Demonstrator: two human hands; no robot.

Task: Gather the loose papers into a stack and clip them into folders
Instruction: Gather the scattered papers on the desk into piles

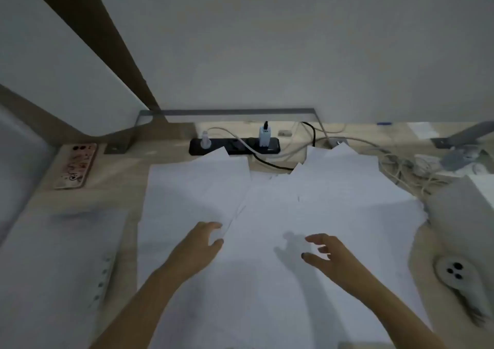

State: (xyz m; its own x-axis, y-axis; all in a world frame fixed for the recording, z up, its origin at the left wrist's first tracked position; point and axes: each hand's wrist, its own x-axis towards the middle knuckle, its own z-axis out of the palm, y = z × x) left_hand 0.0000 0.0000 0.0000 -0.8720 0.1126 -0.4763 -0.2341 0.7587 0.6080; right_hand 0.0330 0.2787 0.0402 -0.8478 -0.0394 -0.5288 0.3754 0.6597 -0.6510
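Across the middle of the desk [120, 183] the loose papers [267, 209] lie in an overlapping sprawl, none squared to another, their far corners reaching toward the power strip [234, 145] at the wall and their right edge running close to a tangle of cables [401, 172]. The left hand [199, 244] is over the near-left part of the sheets, fingers loosely spread and holding nothing, its fingertips just beside the slanted edge of one upper sheet. Whether they touch the paper cannot be told. The right hand [327, 255] is over the near-right part, fingers likewise apart and empty. The shadow it throws beside it suggests it hovers a little above the paper rather than pressing on it. On the left of the desk, apart from the sprawl, lies a pale flat thing with a row of holes down one side, which looks like a folder [53, 255], and a phone [76, 165] lies beyond it. By my reading the gathering step is only at its start, since nothing is stacked and nothing is clipped. The next move calls for both hands to come down flat on the outer sheets and sweep them inward, taking care that the thin pages slide over each other without creasing, before the edges are tapped level.
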